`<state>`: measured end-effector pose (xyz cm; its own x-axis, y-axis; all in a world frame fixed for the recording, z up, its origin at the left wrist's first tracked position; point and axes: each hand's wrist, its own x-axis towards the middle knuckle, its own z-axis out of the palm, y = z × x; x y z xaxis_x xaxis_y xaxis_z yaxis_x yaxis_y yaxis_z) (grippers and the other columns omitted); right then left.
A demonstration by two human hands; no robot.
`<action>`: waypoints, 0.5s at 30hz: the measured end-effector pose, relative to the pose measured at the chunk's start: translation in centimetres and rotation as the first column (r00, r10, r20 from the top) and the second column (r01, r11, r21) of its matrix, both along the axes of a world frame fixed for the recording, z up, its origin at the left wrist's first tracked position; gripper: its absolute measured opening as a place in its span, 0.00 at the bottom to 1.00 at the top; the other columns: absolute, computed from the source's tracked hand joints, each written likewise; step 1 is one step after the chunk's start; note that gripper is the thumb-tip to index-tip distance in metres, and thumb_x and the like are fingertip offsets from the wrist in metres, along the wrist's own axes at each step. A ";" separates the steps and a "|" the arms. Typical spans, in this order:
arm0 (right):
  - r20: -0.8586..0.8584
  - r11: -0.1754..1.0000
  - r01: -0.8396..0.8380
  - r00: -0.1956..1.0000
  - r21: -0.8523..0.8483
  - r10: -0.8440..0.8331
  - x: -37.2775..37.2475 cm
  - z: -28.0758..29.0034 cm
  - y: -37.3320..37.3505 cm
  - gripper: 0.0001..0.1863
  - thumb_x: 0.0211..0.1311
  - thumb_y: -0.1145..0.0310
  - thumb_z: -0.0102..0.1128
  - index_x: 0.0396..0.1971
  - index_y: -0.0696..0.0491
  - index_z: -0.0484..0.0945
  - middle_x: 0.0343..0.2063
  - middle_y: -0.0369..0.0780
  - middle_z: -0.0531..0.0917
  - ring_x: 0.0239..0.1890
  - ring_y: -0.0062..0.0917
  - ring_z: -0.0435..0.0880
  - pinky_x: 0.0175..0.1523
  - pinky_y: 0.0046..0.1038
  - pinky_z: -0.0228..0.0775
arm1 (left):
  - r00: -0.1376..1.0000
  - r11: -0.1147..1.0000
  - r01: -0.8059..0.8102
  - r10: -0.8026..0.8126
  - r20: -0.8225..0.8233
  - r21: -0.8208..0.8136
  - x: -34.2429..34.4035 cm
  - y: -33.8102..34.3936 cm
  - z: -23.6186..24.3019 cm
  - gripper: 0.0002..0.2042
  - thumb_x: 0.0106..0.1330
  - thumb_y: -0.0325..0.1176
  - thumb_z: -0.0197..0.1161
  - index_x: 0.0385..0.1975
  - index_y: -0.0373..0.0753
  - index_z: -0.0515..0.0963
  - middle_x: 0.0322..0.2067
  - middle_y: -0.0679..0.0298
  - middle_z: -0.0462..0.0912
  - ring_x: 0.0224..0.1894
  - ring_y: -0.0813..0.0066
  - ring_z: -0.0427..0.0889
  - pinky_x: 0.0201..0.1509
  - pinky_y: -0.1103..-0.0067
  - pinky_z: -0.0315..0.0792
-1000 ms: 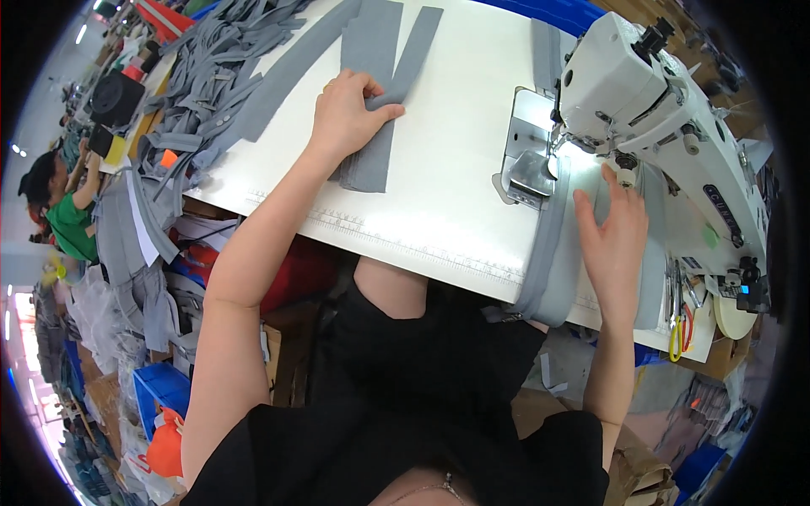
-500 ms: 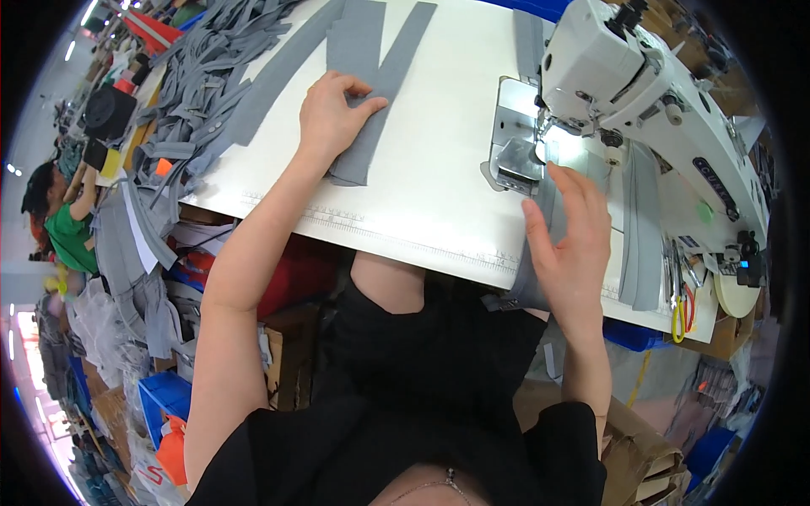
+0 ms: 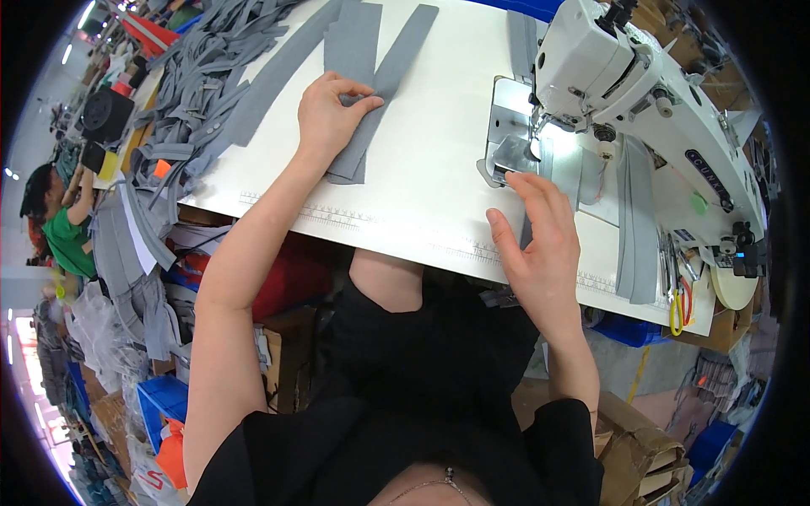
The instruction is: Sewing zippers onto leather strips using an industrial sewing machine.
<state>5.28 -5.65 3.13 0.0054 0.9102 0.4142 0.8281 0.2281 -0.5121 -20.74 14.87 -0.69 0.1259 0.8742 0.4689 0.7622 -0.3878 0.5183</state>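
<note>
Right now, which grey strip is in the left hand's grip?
The narrow strip slanting up and right from the left hand: thumb and fingers pinch it; wider strips lie to its left.

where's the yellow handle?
Head view, right side: the yellow handle is at the near right corner of the white table, beside a red handle and right of the layered grey strips.

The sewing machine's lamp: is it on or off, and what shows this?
On: a bright white glow shows beneath the head of the sewing machine, ahead of the right hand.
</note>
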 end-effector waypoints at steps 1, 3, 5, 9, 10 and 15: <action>0.000 1.000 -0.001 1.000 0.001 0.001 -0.1 -0.1 0.0 0.23 0.64 0.67 0.68 0.57 0.60 0.79 0.54 0.46 0.81 0.55 0.40 0.79 0.59 0.38 0.71 | 1.000 1.000 -0.001 0.001 0.000 0.001 -0.1 0.0 0.0 0.09 0.55 0.38 0.80 0.29 0.41 0.91 0.31 0.66 0.87 0.29 0.71 0.82 0.37 0.75 0.74; -0.037 1.000 -0.024 0.999 0.018 0.025 -0.4 -0.4 0.1 0.22 0.64 0.66 0.69 0.56 0.60 0.80 0.54 0.47 0.81 0.55 0.42 0.80 0.59 0.37 0.72 | 0.995 0.996 0.077 -0.074 0.073 -0.046 0.0 -0.1 0.6 0.11 0.59 0.37 0.79 0.35 0.39 0.88 0.30 0.65 0.87 0.28 0.75 0.80 0.36 0.78 0.73; -0.195 0.997 -0.062 0.979 -0.034 0.055 -0.9 -0.2 0.3 0.24 0.66 0.65 0.69 0.58 0.60 0.78 0.55 0.48 0.81 0.56 0.40 0.80 0.59 0.36 0.72 | 0.918 0.953 0.183 -0.078 0.388 -0.240 0.7 -0.6 1.6 0.13 0.61 0.37 0.78 0.40 0.38 0.85 0.30 0.65 0.86 0.29 0.77 0.79 0.36 0.80 0.73; -0.834 0.983 -0.153 0.552 -0.096 0.004 -3.0 -0.6 0.5 0.30 0.71 0.64 0.67 0.67 0.61 0.68 0.48 0.48 0.86 0.51 0.30 0.85 0.54 0.30 0.76 | 0.614 0.692 0.548 0.048 0.788 -0.469 5.5 -6.3 3.7 0.22 0.64 0.36 0.77 0.53 0.33 0.78 0.30 0.66 0.86 0.31 0.82 0.78 0.35 0.86 0.71; -0.833 0.984 -0.146 0.553 -0.099 -0.002 -2.8 -0.4 0.4 0.30 0.71 0.64 0.67 0.67 0.61 0.68 0.48 0.48 0.86 0.51 0.30 0.85 0.54 0.30 0.76 | 0.583 0.575 0.635 0.080 0.808 -0.516 6.3 -7.9 3.9 0.21 0.64 0.35 0.77 0.52 0.33 0.79 0.31 0.66 0.86 0.31 0.83 0.78 0.35 0.86 0.71; -0.875 0.816 -0.405 0.425 -0.413 -0.231 -1.4 1.7 -3.0 0.31 0.72 0.75 0.62 0.70 0.61 0.60 0.32 0.41 0.89 0.34 0.18 0.86 0.43 0.20 0.77 | 0.459 0.258 0.819 0.240 0.856 -0.512 8.7 -8.4 3.6 0.21 0.72 0.45 0.69 0.55 0.36 0.80 0.39 0.66 0.89 0.31 0.88 0.78 0.35 0.87 0.73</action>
